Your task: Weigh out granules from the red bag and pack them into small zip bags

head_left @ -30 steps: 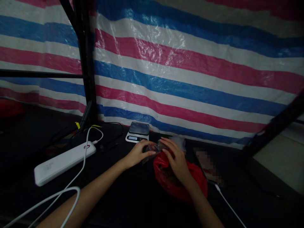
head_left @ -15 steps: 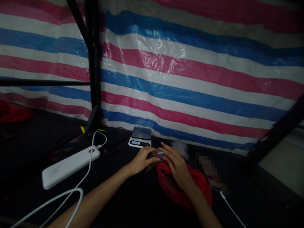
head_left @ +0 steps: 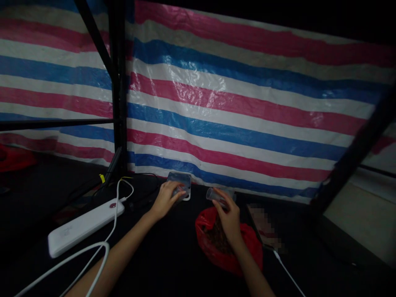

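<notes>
My right hand (head_left: 228, 210) is closed round a small clear plastic tube-shaped cup (head_left: 213, 194), which is tilted with its round end facing left. Below it lies a red plastic bag (head_left: 206, 249), its mouth spread and brown loose pieces (head_left: 216, 238) inside. My left hand (head_left: 166, 200) is closed on a clear plastic bag (head_left: 180, 191), whose contents are too dim to make out. That hand is just in front of the small digital scale (head_left: 187, 181) and partly covers it.
Behind my right hand lie clear plastic bags (head_left: 230, 194). A phone (head_left: 262, 227) with a white cable sits to the right. On the left are a white power bank (head_left: 86, 227) and a looping white cable (head_left: 107, 247). Black frame posts (head_left: 119, 95) stand before a striped sheet (head_left: 216, 123).
My hands have moved apart from where they met over the red bag. The left has gone left to the scale with the clear bag; the right keeps the clear cup. The view has shifted.
</notes>
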### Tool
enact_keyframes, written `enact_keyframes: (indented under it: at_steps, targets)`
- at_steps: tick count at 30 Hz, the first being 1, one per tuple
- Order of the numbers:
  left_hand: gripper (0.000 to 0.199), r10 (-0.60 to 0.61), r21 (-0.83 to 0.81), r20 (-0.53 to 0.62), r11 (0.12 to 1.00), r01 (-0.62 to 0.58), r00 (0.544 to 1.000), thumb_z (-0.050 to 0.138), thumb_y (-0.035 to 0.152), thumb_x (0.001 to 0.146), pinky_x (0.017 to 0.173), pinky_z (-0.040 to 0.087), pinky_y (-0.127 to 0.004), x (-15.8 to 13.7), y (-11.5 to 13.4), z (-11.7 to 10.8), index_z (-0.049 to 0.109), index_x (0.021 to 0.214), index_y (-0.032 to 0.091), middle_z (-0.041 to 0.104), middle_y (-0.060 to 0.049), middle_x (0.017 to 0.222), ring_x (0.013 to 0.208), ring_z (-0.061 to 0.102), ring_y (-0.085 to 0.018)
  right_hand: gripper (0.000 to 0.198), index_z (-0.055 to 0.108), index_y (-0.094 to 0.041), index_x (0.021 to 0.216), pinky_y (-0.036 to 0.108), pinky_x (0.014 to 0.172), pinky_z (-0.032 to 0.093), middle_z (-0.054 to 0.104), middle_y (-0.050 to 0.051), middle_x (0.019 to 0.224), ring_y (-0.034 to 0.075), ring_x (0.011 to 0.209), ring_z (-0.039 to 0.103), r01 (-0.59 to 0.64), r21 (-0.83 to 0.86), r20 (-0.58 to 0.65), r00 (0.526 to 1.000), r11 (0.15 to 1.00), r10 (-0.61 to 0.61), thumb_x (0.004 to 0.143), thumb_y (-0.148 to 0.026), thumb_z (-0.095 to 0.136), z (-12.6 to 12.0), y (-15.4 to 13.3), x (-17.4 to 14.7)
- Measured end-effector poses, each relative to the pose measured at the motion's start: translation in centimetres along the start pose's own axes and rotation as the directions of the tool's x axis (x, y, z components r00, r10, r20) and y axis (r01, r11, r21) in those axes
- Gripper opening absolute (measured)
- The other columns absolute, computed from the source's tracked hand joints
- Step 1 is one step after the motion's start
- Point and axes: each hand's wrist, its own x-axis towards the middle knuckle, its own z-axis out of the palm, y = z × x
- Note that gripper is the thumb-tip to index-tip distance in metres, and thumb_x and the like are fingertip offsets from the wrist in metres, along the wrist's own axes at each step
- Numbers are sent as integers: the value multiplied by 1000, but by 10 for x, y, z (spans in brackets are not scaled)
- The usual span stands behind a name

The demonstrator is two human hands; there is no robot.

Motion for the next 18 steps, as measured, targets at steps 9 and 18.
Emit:
enact_keyframes:
  at_steps: [9, 18]
  targets:
    - [40, 116, 565, 183, 800, -201, 976, 39, 47, 81, 84, 33, -38, 100, -54, -1, 60, 91, 14, 61, -13, 93, 95, 49, -26, 31, 61, -26, 102, 34, 83, 48, 61, 4, 107, 20, 101, 55, 31, 11, 86, 996, 999, -32, 73, -18, 57, 13, 5, -8]
    - [70, 0, 248, 6, 969, -1, 1000, 32, 54, 80, 100, 13, -52, 67, -41, 72, 14, 135, 15, 21, -15, 140, 128, 20, -27, 37, 57, -22, 109, 32, 79, 50, 58, 6, 113, 21, 104, 53, -94, 39, -14, 995, 995, 94, 72, -21, 54, -3, 11, 5]
